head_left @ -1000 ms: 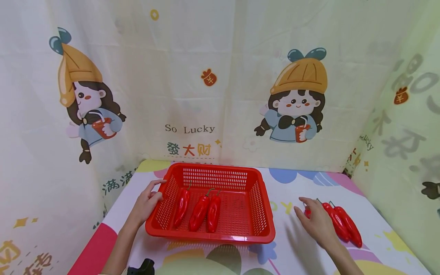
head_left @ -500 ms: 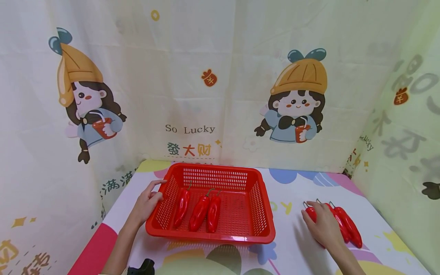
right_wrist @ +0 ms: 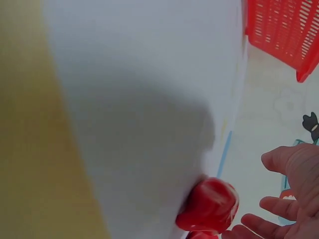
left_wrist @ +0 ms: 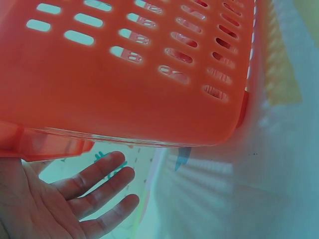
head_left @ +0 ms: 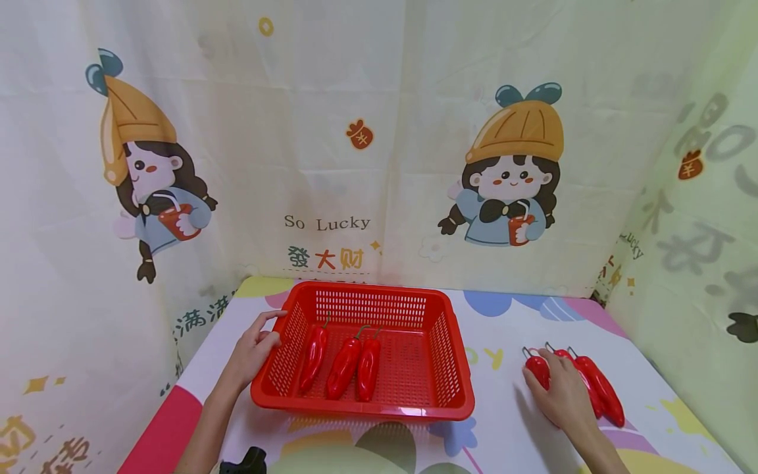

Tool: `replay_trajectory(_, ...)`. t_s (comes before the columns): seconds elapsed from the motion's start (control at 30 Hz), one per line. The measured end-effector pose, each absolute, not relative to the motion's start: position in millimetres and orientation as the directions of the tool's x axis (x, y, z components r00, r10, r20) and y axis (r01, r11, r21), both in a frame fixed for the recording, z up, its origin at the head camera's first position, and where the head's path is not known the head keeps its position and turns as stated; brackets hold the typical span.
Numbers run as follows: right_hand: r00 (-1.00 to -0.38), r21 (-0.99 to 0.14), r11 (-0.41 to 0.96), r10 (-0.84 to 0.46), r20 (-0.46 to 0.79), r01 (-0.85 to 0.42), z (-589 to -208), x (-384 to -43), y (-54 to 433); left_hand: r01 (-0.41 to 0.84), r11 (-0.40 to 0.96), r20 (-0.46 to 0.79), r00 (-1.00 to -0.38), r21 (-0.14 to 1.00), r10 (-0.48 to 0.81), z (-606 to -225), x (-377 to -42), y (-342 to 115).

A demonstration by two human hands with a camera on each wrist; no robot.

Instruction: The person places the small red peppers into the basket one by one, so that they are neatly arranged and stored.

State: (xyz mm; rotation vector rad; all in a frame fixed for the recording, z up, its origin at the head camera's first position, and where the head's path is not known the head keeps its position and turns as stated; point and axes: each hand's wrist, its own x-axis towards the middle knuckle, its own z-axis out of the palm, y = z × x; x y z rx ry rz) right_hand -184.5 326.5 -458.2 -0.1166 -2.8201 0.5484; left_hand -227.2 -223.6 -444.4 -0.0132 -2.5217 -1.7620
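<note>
The red plastic basket holds three glossy red chili peppers, including a middle chili pepper, on its left side. My left hand touches the basket's left rim, index fingertip at the edge; in the left wrist view the other fingers extend loosely below the rim. At the right, my right hand is over the leftmost of three more red chili peppers, partly covering that chili pepper. In the right wrist view, its thumb stands apart from the fingers, beside the rounded end of a chili pepper.
Two chili peppers lie side by side just right of my right hand, the outer chili pepper in full view. A patterned tablecloth covers the table between basket and peppers. A printed curtain closes off the back and sides.
My right hand has moved right and down over the leftmost chili pepper on the table. The left hand and the basket have stayed in place.
</note>
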Motion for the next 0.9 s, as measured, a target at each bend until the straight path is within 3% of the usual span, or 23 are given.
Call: replay_trajectory(0.9, -0.981, -0.428, 0.901, 0.142, 0.135, 0.071, -471.8, -189.0, 340.6, 0.038, 0.32, 0.051, -0.998, 0.947, -0.03, -445.1, -226.5, -224.0)
